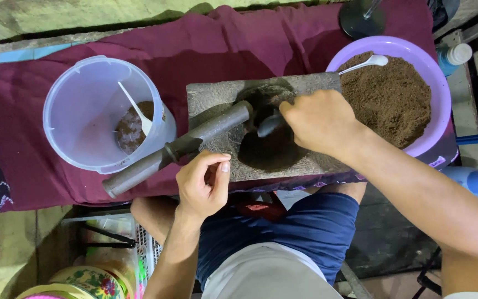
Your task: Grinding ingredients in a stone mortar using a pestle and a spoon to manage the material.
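Here your right hand point(322, 119) closed on a spoon point(269, 126) in the grinding stone's point(211, 99) hollow; your left hand point(203, 185), loosely curled, held nothing. Scraping hard risked nudging the leaning stone roller point(178, 148) off the front edge.

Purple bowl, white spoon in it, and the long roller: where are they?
Purple bowl point(336, 58), head view, on its left rim.
White spoon point(376, 60), head view, on its scoop.
Long roller point(195, 138), head view, on its middle, lying across the stone slab point(211, 97).
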